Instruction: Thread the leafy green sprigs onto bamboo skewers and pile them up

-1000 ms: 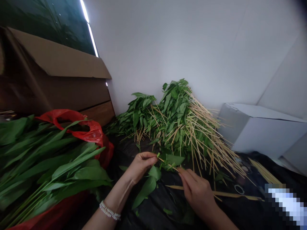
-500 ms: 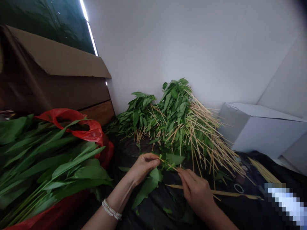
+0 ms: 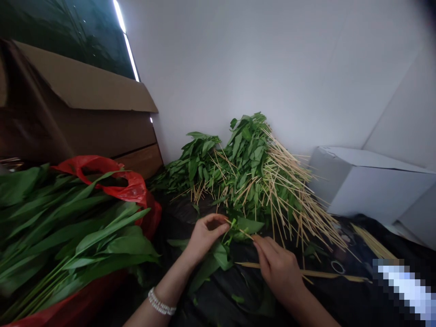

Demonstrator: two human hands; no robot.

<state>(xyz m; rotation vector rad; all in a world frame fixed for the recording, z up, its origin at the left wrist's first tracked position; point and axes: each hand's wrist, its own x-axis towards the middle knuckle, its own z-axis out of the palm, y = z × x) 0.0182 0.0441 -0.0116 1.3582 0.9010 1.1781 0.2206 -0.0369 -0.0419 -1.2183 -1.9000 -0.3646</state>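
Note:
My left hand (image 3: 203, 236) pinches a green leaf (image 3: 247, 225) at its folded end, with more of the leafy stem (image 3: 207, 268) hanging below the palm. My right hand (image 3: 277, 268) grips a thin bamboo skewer (image 3: 243, 232) whose tip runs into that leaf. Both hands work just in front of a big pile of leaves threaded on skewers (image 3: 259, 181), over a black plastic sheet (image 3: 221, 299).
A red plastic bag (image 3: 112, 181) full of long loose green leaves (image 3: 68, 231) lies at the left. Behind it stands an open cardboard box (image 3: 85, 109). A white box (image 3: 368, 186) sits at the right, with loose skewers (image 3: 374, 245) and one skewer (image 3: 306, 273) lying near my right hand.
My left hand has shifted a little right and down along the leaf, closing toward my right hand. The skewer and my right hand have barely moved.

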